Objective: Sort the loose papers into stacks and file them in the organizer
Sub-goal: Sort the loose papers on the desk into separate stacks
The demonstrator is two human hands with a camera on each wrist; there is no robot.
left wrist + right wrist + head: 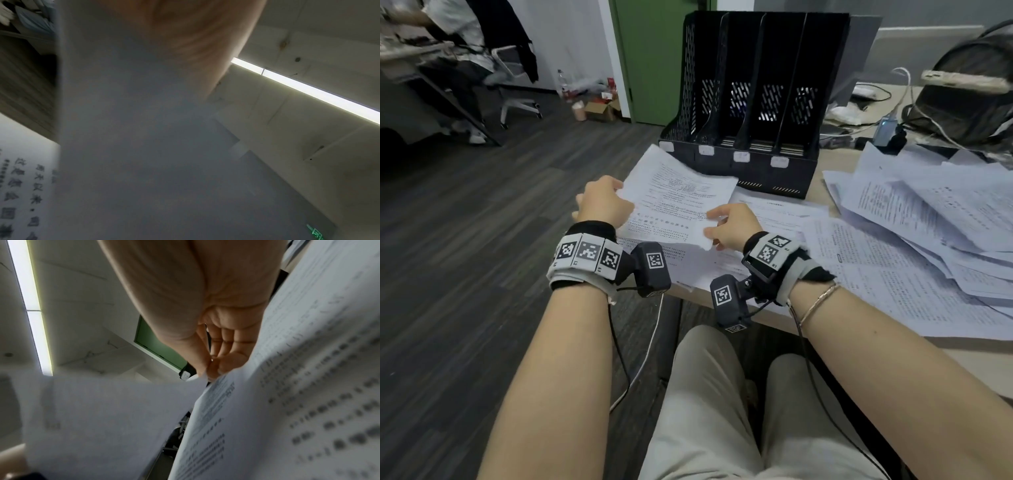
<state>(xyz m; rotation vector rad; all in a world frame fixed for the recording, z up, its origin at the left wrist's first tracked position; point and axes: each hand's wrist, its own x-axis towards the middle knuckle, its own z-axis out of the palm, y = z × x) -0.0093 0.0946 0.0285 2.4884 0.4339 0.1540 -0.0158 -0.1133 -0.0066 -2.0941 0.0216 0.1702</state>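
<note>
A printed sheaf of papers (674,202) is lifted just above the desk, in front of the black four-slot organizer (750,102). My left hand (602,200) grips its left edge, thumb on top. My right hand (729,224) pinches its near right corner. In the right wrist view the thumb and fingers (213,368) close on the papers' edge (115,410), with printed pages (298,386) beside them. The left wrist view is mostly filled by the pale underside of the paper (133,146) and my palm (185,32). More sheets (784,212) lie flat under the held ones.
A large loose pile of printed papers (928,233) covers the desk's right side. Cables, a charger (887,132) and a dark bag (969,99) sit at the back right. The desk's left edge is close; beyond it a person sits on a white chair (510,89).
</note>
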